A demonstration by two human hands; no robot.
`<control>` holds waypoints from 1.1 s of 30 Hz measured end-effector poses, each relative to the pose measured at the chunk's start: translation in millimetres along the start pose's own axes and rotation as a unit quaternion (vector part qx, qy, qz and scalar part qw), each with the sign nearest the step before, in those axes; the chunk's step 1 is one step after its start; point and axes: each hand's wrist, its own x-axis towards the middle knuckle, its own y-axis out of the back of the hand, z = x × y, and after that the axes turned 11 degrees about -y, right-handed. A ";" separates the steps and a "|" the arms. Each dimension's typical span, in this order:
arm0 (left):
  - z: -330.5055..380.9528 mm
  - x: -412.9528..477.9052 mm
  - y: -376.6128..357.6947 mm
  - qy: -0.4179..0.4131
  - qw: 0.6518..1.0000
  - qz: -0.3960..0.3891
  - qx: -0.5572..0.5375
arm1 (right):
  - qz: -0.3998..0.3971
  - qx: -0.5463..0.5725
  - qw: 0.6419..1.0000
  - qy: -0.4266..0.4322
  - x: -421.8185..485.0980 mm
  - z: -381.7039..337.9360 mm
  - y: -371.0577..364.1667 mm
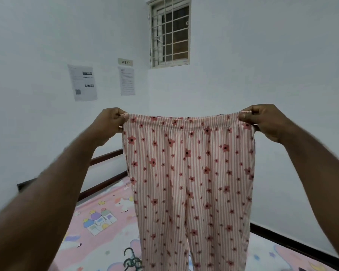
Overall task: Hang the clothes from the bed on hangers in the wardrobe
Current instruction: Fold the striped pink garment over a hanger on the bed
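Observation:
A pair of pink-and-white striped pyjama trousers (190,173) with red flowers hangs spread out in the air in front of me. My left hand (111,122) pinches the left end of the elastic waistband. My right hand (262,122) pinches the right end, and the band is stretched flat between them. Both legs of the trousers hang straight down over the bed (98,231), which has a pink cartoon-print sheet. The dark hooks of some hangers (131,260) lie on the sheet just left of the trouser legs. No wardrobe is in view.
White walls meet in a corner behind the trousers. A barred window (169,32) sits high on the wall, with two printed sheets (82,82) and a small "WS 17" sign (125,62) to its left. The bed's dark wooden frame (106,180) runs along both walls.

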 end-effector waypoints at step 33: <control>-32.1 -242.2 -235.3 0.329 0.912 0.136 -0.203 | 0.050 0.108 0.968 -0.220 -215.6 181.4 -230.0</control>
